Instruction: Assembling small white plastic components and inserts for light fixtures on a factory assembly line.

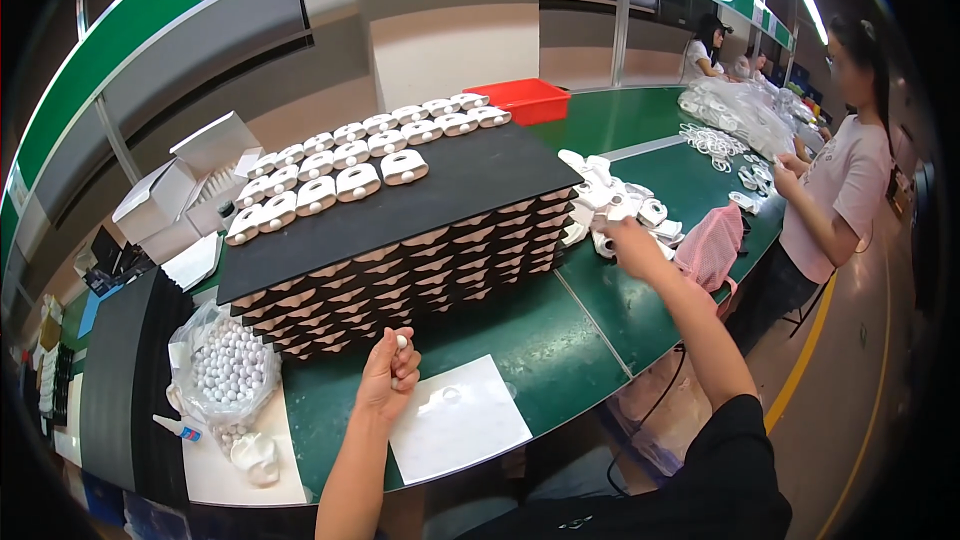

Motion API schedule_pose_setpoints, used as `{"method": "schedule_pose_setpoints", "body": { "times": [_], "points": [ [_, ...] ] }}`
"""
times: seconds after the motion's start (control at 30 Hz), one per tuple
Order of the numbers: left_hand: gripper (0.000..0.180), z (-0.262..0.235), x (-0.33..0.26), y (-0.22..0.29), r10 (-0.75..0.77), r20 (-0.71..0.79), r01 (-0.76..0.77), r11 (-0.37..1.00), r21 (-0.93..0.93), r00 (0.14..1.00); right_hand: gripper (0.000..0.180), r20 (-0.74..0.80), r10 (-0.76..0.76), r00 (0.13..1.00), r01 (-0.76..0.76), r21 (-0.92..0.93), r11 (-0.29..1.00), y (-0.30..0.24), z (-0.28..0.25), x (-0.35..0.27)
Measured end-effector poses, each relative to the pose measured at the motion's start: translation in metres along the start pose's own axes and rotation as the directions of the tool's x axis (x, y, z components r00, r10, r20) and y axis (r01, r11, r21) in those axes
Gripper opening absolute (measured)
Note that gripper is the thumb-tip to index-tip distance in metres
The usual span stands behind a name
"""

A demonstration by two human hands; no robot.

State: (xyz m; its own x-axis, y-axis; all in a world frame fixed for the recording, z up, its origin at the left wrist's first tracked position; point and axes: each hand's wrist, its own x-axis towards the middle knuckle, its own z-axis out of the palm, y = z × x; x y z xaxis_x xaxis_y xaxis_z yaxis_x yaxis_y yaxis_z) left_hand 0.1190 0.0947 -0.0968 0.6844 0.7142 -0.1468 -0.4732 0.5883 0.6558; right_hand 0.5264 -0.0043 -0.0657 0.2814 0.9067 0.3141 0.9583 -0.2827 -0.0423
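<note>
My left hand [390, 376] is closed around a small white ball [402, 342], held above the green table near a white paper sheet [457, 418]. My right hand [632, 245] reaches out to the right into a pile of white plastic parts [620, 202] and rests on them; whether it grips one is hidden. Between the hands stands a tall stack of black trays [440, 240], with rows of white parts [340, 165] laid on its top tray.
A clear bag of white balls [228, 365] lies at the left, next to a small glue bottle [178, 428]. White boxes [190, 180] and a red bin [530, 100] sit behind. A pink bag [712, 245] lies right. A person [840, 180] works at the table's right side.
</note>
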Motion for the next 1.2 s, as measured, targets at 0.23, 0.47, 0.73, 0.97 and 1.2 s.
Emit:
{"method": "schedule_pose_setpoints", "body": {
  "times": [0.23, 0.47, 0.73, 0.97, 1.2],
  "points": [
    [0.023, 0.012, -0.004, 0.001, 0.037, -0.004, -0.037, 0.999, -0.016, 0.999, 0.028, -0.136, -0.170, 0.976, 0.187, 0.125, 0.974, -0.041, 0.005, -0.059],
    [0.022, 0.008, -0.004, 0.002, 0.066, 0.021, -0.066, 0.998, 0.011, 0.998, 0.035, 0.045, -0.297, 0.954, 0.248, 0.440, 0.863, -0.078, -0.030, -0.058],
    [0.019, 0.007, -0.003, 0.002, 0.057, 0.057, -0.060, 0.997, 0.046, 0.997, 0.058, 0.253, -0.468, 0.847, 0.452, 0.123, 0.884, -0.068, -0.026, -0.047],
    [0.023, 0.009, -0.005, 0.002, 0.058, 0.043, -0.061, 0.996, 0.064, 0.997, 0.029, 0.279, -0.383, 0.881, 0.335, 0.205, 0.920, -0.097, -0.057, -0.056],
    [0.026, 0.006, -0.003, 0.005, 0.081, 0.053, -0.085, 0.993, 0.082, 0.995, 0.013, -0.020, -0.358, 0.933, 0.240, 0.776, 0.583, -0.167, -0.044, -0.071]
  ]
}}
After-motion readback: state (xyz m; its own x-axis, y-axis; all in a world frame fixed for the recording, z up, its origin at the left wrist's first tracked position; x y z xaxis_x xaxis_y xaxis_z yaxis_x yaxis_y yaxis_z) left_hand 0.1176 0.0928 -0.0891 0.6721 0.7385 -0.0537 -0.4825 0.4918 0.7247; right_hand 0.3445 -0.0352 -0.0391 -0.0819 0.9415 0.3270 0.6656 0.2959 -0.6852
